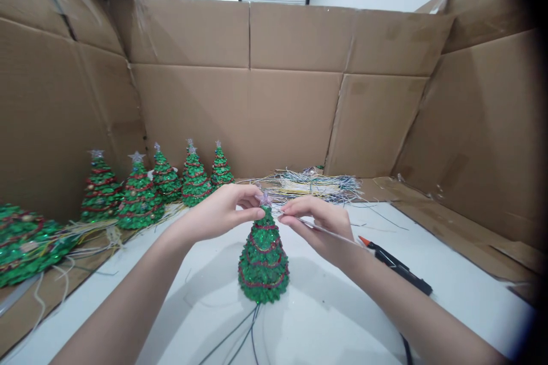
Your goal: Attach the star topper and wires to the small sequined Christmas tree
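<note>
A small green Christmas tree (264, 262) with glittery red garland stands upright on the white table, dark green wires trailing from its base toward me. At its tip is a pale, see-through star (265, 198). My left hand (231, 205) is closed around the tree's top from the left, thumb and fingers against the tip just under the star. On the other side, my right hand (319, 219) pinches a thin pale wire (338, 235), whose length runs back across the wrist. The wire's front end is close to the treetop; whether it touches I cannot tell.
Several finished-looking trees (139, 194) with stars stand at the back left, and a larger one (29, 245) lies nearer. A bundle of loose wires (317, 183) lies at the back. Right of my forearm rests a black glue gun with an orange tip (400, 268). Cardboard walls (240, 120) enclose the table.
</note>
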`<state>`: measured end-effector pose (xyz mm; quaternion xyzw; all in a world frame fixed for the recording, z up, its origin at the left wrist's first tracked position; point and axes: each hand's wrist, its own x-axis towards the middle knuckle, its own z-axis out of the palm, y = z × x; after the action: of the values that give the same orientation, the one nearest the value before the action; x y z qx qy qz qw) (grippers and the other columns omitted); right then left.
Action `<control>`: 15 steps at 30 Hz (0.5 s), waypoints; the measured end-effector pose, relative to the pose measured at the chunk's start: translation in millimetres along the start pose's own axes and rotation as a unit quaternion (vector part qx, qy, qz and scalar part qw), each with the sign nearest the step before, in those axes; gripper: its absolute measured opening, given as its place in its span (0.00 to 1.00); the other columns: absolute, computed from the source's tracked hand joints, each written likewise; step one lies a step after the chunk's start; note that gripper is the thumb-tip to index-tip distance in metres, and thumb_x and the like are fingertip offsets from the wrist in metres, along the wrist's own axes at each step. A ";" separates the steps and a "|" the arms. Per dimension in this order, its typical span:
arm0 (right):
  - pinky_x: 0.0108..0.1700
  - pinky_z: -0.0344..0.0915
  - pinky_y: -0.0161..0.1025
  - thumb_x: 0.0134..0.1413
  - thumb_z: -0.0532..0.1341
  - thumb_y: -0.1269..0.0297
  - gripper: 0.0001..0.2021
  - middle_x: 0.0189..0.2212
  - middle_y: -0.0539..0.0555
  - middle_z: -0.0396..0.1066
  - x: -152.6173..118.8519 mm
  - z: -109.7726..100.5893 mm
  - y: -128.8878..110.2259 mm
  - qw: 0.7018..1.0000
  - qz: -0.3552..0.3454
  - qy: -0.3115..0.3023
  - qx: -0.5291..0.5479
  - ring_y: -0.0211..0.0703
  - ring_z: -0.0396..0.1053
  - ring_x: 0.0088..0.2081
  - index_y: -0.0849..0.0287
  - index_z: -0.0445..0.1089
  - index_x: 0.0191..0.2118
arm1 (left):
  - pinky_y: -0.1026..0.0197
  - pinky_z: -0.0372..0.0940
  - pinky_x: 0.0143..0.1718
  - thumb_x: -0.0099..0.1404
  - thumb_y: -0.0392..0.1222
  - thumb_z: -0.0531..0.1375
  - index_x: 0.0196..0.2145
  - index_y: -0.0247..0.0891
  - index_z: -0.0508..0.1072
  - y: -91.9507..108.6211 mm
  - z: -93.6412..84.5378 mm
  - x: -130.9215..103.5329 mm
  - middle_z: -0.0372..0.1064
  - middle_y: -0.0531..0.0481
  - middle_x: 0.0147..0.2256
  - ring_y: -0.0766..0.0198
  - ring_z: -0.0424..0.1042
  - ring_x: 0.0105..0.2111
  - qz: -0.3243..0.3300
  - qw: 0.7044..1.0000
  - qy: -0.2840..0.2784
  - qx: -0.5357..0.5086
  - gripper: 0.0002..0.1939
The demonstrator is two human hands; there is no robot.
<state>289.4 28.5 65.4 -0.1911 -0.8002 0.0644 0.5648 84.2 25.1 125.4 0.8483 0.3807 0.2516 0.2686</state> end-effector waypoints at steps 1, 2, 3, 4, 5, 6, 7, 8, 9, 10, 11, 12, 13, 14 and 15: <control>0.36 0.70 0.34 0.48 0.63 0.70 0.04 0.30 0.49 0.74 0.3 0.1 -1.3 1.000 0.026 0.004 0.005 0.37 0.72 0.33 0.56 0.69 0.33 | 0.62 0.64 0.37 0.61 0.41 0.55 0.34 0.36 0.69 0.0 0.1 0.3 0.69 0.51 0.32 0.64 0.70 0.35 -0.001 1.000 0.008 0.005 0.07; 0.35 0.70 0.33 0.48 0.64 0.69 0.03 0.29 0.49 0.74 0.8 0.4 -2.5 0.998 0.056 0.008 0.015 0.37 0.73 0.32 0.56 0.70 0.32 | 0.62 0.64 0.37 0.61 0.42 0.56 0.33 0.36 0.70 -0.2 0.2 0.6 0.70 0.51 0.32 0.64 0.70 0.35 -0.002 1.000 0.015 0.009 0.07; 0.33 0.70 0.33 0.48 0.64 0.68 0.03 0.29 0.49 0.74 1.5 0.7 -3.7 0.996 0.087 0.009 0.032 0.37 0.73 0.31 0.56 0.70 0.31 | 0.62 0.64 0.37 0.61 0.42 0.56 0.33 0.36 0.70 -0.5 0.5 0.9 0.70 0.51 0.32 0.64 0.70 0.35 -0.004 1.000 0.019 0.010 0.07; 0.32 0.70 0.33 0.48 0.64 0.67 0.02 0.28 0.50 0.74 2.2 1.2 -4.6 0.992 0.118 0.009 0.053 0.37 0.73 0.30 0.56 0.70 0.30 | 0.62 0.64 0.36 0.61 0.42 0.56 0.33 0.36 0.70 -0.9 0.8 1.1 0.70 0.51 0.32 0.63 0.71 0.34 -0.005 1.000 0.022 0.010 0.07; 0.31 0.70 0.33 0.48 0.64 0.66 0.02 0.28 0.50 0.74 2.9 1.7 -5.4 0.986 0.148 0.011 0.078 0.37 0.73 0.30 0.57 0.70 0.30 | 0.62 0.64 0.36 0.61 0.42 0.56 0.33 0.35 0.70 -1.5 1.2 1.2 0.71 0.50 0.31 0.63 0.71 0.34 -0.007 1.000 0.022 0.008 0.07; 0.30 0.71 0.33 0.48 0.64 0.65 0.03 0.27 0.50 0.74 3.7 2.3 -5.9 0.979 0.174 0.014 0.104 0.37 0.74 0.29 0.57 0.70 0.30 | 0.63 0.64 0.36 0.60 0.42 0.56 0.32 0.35 0.70 -2.0 1.5 1.3 0.71 0.50 0.31 0.63 0.71 0.34 -0.009 1.000 0.022 0.005 0.07; 0.30 0.71 0.33 0.47 0.64 0.65 0.03 0.26 0.50 0.74 4.6 2.9 -6.3 0.971 0.199 0.019 0.127 0.38 0.74 0.28 0.57 0.70 0.29 | 0.63 0.64 0.35 0.60 0.42 0.56 0.32 0.35 0.70 -2.5 1.8 1.3 0.71 0.50 0.31 0.63 0.71 0.33 -0.011 1.000 0.022 0.003 0.07; 0.30 0.71 0.33 0.47 0.64 0.64 0.04 0.25 0.50 0.74 5.6 3.4 -6.6 0.964 0.221 0.023 0.148 0.38 0.74 0.28 0.58 0.70 0.29 | 0.63 0.64 0.35 0.60 0.42 0.56 0.32 0.35 0.70 -2.8 1.9 1.3 0.71 0.50 0.31 0.64 0.71 0.33 -0.012 1.000 0.022 0.003 0.07; 0.30 0.72 0.34 0.47 0.64 0.64 0.04 0.24 0.50 0.74 6.6 3.9 -6.8 0.956 0.240 0.028 0.166 0.38 0.74 0.28 0.58 0.70 0.28 | 0.63 0.64 0.35 0.60 0.42 0.57 0.32 0.35 0.70 -3.1 1.9 1.3 0.71 0.50 0.31 0.64 0.71 0.33 -0.014 1.000 0.022 0.003 0.07; 0.30 0.72 0.34 0.48 0.64 0.63 0.05 0.23 0.50 0.74 7.8 4.2 -7.1 0.949 0.255 0.032 0.181 0.39 0.74 0.27 0.59 0.70 0.28 | 0.63 0.64 0.35 0.60 0.42 0.57 0.32 0.35 0.70 -3.3 1.8 1.3 0.71 0.51 0.31 0.64 0.71 0.33 -0.015 1.000 0.024 0.005 0.07; 0.30 0.72 0.34 0.48 0.64 0.63 0.06 0.23 0.51 0.75 9.0 4.6 -7.5 0.943 0.268 0.035 0.194 0.39 0.74 0.27 0.59 0.69 0.27 | 0.63 0.64 0.35 0.60 0.42 0.57 0.32 0.35 0.70 -3.5 1.7 1.4 0.71 0.51 0.30 0.64 0.71 0.33 -0.016 1.000 0.026 0.007 0.07; 0.30 0.72 0.35 0.48 0.63 0.62 0.06 0.22 0.51 0.75 10.1 4.8 -7.8 0.937 0.281 0.037 0.204 0.39 0.74 0.27 0.59 0.69 0.27 | 0.63 0.64 0.35 0.60 0.42 0.57 0.31 0.35 0.70 -3.6 1.5 1.4 0.71 0.51 0.30 0.64 0.71 0.33 -0.018 0.999 0.029 0.009 0.07; 0.31 0.72 0.35 0.48 0.63 0.62 0.07 0.22 0.52 0.75 11.1 5.1 -8.1 0.931 0.294 0.038 0.214 0.39 0.74 0.27 0.60 0.69 0.27 | 0.63 0.64 0.34 0.60 0.42 0.57 0.31 0.35 0.70 -3.7 1.3 1.5 0.71 0.51 0.30 0.64 0.71 0.32 -0.020 0.999 0.031 0.011 0.07; 0.31 0.72 0.35 0.48 0.63 0.61 0.08 0.22 0.52 0.75 12.0 5.5 -8.3 0.924 0.308 0.038 0.224 0.40 0.75 0.27 0.60 0.68 0.26 | 0.63 0.64 0.34 0.60 0.42 0.57 0.31 0.35 0.70 -3.9 1.2 1.5 0.71 0.51 0.29 0.64 0.71 0.32 -0.021 0.999 0.033 0.012 0.07; 0.31 0.72 0.35 0.48 0.64 0.61 0.08 0.22 0.53 0.75 12.5 6.0 -8.3 0.916 0.322 0.040 0.234 0.40 0.75 0.27 0.59 0.67 0.26 | 0.63 0.64 0.34 0.60 0.42 0.57 0.31 0.35 0.70 -4.1 1.2 1.4 0.71 0.51 0.29 0.64 0.71 0.32 -0.022 0.999 0.035 0.015 0.07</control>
<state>278.2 26.3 76.9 -0.3035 -0.6342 0.4208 0.5732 83.6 28.2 122.2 0.8342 0.4122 0.2693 0.2483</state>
